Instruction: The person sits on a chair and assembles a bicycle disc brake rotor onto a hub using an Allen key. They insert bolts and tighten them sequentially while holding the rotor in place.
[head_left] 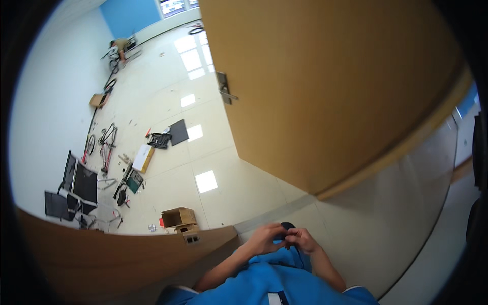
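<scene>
Close together in front of my blue shirt [284,279], both hands have their fingers bent inward. My left hand [266,239] curls its fingers and thumb at something small and dark that I cannot make out. Against its fingertips, my right hand [303,240] is closed in a pinch. A dark rounded shape [287,225] shows just beyond the fingers; whether it is in the hands or below them, I cannot tell. A thin dark cord-like line hangs under the right hand.
A wooden door [325,91] with a metal handle [227,90] stands open ahead. Left of the doorway are an open cardboard box [179,217], black mesh chairs [81,183], a white box [143,158], a black tool case [159,141] and a bicycle frame [107,145]. A person [121,47] bends over a bicycle far off.
</scene>
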A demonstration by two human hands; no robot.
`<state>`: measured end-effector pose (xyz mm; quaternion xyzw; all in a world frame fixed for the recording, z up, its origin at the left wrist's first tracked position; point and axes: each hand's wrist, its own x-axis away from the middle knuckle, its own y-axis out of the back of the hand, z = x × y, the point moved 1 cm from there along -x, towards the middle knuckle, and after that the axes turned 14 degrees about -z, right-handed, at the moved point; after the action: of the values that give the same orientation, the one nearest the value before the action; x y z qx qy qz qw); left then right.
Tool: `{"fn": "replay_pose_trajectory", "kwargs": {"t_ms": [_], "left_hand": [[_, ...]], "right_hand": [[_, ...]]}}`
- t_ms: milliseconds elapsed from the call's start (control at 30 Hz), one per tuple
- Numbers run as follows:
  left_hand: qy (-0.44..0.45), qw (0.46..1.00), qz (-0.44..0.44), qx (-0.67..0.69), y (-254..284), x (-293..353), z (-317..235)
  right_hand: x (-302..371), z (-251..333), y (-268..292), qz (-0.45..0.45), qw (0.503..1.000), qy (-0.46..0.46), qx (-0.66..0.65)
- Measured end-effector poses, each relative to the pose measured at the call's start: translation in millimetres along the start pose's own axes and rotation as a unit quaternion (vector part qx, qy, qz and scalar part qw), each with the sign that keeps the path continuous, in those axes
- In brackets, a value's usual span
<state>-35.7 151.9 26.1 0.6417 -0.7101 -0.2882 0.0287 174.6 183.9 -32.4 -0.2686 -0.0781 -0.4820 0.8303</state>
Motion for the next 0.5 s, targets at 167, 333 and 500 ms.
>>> {"fn": "replay_pose_trajectory", "kwargs": {"t_ms": [167, 333, 500], "left_hand": [[0.162, 0.983, -0.080, 0.033, 29, 31, 35], [0.182, 0.951, -0.246, -0.040, 73, -32, 64], [0.217, 0.892, -0.378, -0.116, 104, -66, 89]], "right_hand": [[-79, -2, -31, 0.157, 0.976, -0.134, 0.072], [-216, 69, -58, 0.287, 0.924, -0.185, 0.172], [-304, 102, -100, 0.382, 0.866, -0.215, 0.241]]}}
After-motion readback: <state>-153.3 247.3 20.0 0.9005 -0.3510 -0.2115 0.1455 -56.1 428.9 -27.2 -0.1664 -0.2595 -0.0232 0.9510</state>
